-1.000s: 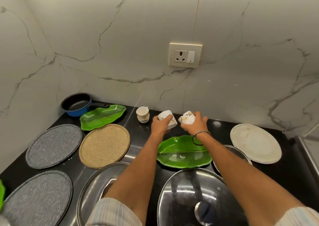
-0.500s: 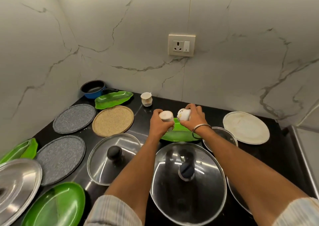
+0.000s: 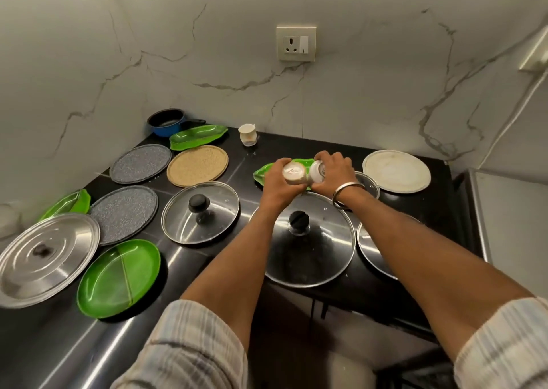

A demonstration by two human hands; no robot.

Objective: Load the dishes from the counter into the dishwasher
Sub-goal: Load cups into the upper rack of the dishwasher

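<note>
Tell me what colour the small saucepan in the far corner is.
The saucepan is blue outside with a black interior, seen in the head view.

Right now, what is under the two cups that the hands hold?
Under the two cups lies a green leaf-shaped plate on the black counter. The left hand and right hand cover most of the plate, so its contents cannot be seen.

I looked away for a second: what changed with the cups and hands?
Both hands, left hand and right hand, each already gripping a white cup, drew back from the wall toward the person. The third cup stayed put.
</note>
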